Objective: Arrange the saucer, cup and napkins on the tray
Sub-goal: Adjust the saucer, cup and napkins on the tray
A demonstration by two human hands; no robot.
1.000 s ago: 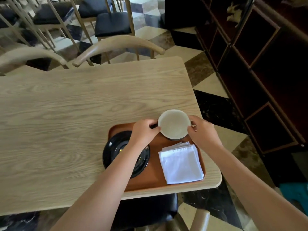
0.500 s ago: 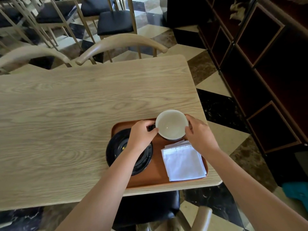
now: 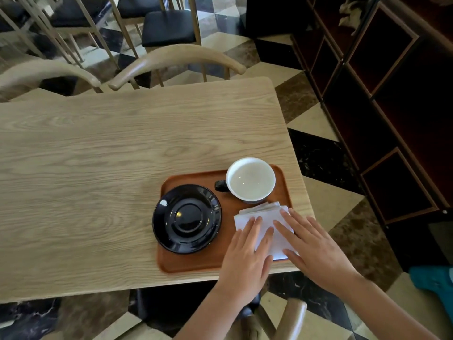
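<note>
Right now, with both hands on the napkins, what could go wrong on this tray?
1. The napkins are a loose, fanned stack; sliding them under the left hand and right hand could splay them further or push them against the cup just behind.
2. The tray sits close to the table corner; pushing toward the right could shift it toward the edge.

two bare forearms, left grip [image 3: 245,258] and right grip [image 3: 316,253], no sleeves or jewellery
</note>
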